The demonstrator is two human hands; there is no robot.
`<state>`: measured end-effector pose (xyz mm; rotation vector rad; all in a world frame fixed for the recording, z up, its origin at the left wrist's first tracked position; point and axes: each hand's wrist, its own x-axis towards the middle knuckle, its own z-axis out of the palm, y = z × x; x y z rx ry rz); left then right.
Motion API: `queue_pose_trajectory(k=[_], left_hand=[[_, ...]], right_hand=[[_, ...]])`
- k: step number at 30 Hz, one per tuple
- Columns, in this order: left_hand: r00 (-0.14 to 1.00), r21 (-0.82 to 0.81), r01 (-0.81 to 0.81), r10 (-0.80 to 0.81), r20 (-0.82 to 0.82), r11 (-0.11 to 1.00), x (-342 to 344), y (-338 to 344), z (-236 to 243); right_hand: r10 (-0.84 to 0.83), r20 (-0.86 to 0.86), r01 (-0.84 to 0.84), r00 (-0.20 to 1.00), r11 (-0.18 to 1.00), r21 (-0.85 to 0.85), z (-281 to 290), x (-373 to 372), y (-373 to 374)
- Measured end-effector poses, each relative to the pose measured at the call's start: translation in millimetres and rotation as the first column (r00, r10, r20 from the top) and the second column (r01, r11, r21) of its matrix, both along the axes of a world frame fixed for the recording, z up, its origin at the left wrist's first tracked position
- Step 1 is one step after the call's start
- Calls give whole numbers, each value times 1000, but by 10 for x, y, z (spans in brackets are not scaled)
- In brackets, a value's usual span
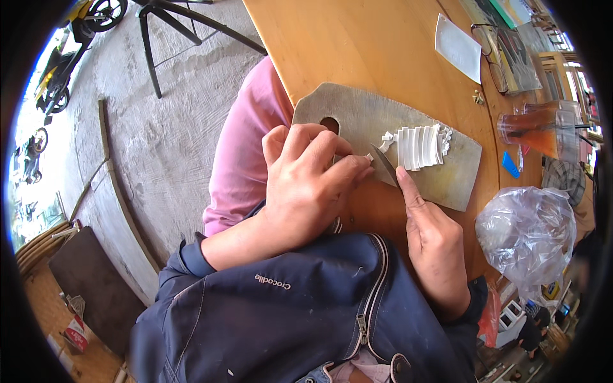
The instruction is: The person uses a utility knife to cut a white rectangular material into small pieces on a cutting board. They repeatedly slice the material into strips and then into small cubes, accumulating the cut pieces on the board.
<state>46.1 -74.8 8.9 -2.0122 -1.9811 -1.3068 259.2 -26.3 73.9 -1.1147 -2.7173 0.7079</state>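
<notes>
My right hand (434,239) grips a small knife (387,167), its forefinger laid along the back of the blade. The blade points away from me over a worn, greyish cutting board (364,105) with a round hole. My left hand (313,175) is closed in a pinch, with a small white piece (370,157) at its fingertips, close to the knife tip. Beside the blade lies a row of thin white strips (418,147) set side by side, with little crumbled bits at both ends. What the strips are made of cannot be told.
On the wooden table (338,45) stand a glass of amber drink (530,131) and a clear plastic bag (527,233). A white sheet (458,48), eyeglasses (495,60) and a blue plastic piece (510,164) lie farther right. Black metal legs (150,51) stand on the concrete floor to the left.
</notes>
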Motion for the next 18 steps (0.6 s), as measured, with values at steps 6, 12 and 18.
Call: queue_pose_trajectory(k=[6,12,18], left_hand=[[1000,-23,-7,6,-24,1000,-9,-4,26],[998,-14,19,-19,-60,1000,-32,-24,37],[997,-17,24,-25,-71,1000,-42,-27,6]], right_hand=[[-11,-69,9,998,1000,-22,48,-31,7],[-3,-31,2,1000,999,-39,46,-57,14],[9,-5,-9,1000,999,-49,44,-66,15]])
